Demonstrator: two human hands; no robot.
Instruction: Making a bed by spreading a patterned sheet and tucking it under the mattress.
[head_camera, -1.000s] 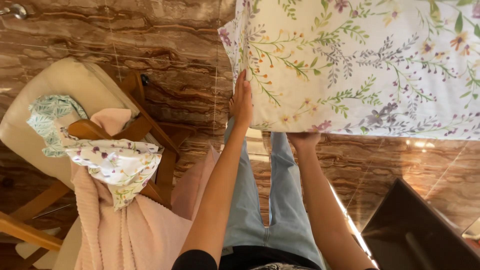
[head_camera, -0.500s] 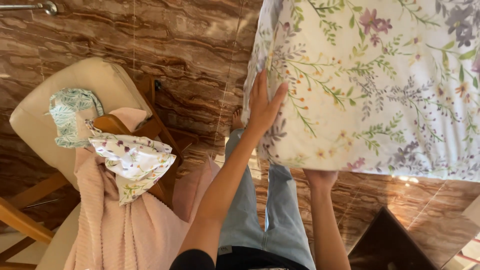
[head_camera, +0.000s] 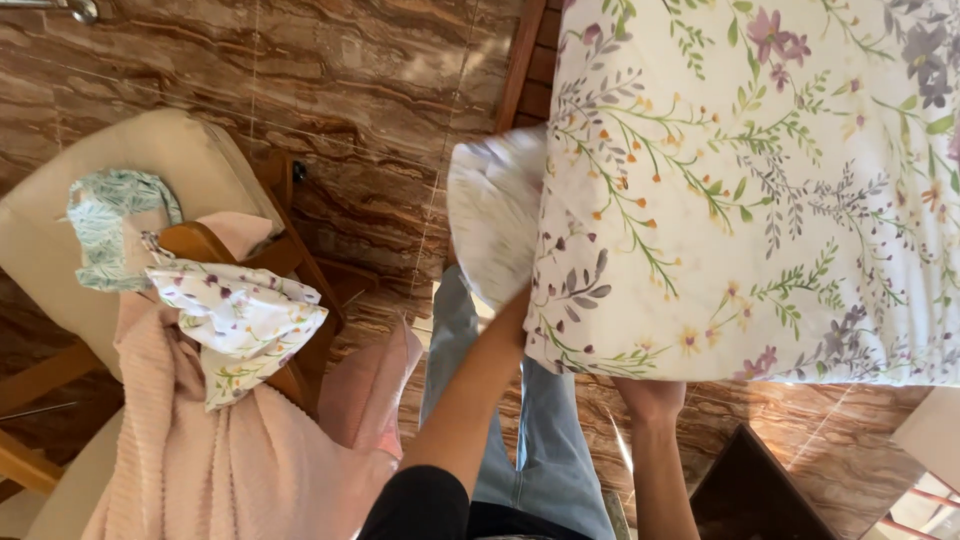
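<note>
A big floral pillowcase (head_camera: 760, 190), white with green sprigs and purple flowers, fills the upper right. A white pillow (head_camera: 492, 215) sticks out of its left opening. My left forearm (head_camera: 470, 390) reaches up to that opening, and my left hand is hidden between pillow and case. My right hand (head_camera: 650, 398) grips the case's lower edge from underneath. Below hang my legs in blue jeans (head_camera: 455, 330).
A cream armchair with wooden arms (head_camera: 150, 160) stands on the left, draped with a pink blanket (head_camera: 220, 450), a small floral cloth (head_camera: 240, 320) and a green patterned cloth (head_camera: 105, 225). The brown marbled floor (head_camera: 350, 90) lies around it. A dark box (head_camera: 750, 490) is at lower right.
The pillowcase has come closer and lower. My left hand, earlier flat on the case's left edge, has slipped out of sight at the opening, and the white pillow now shows there.
</note>
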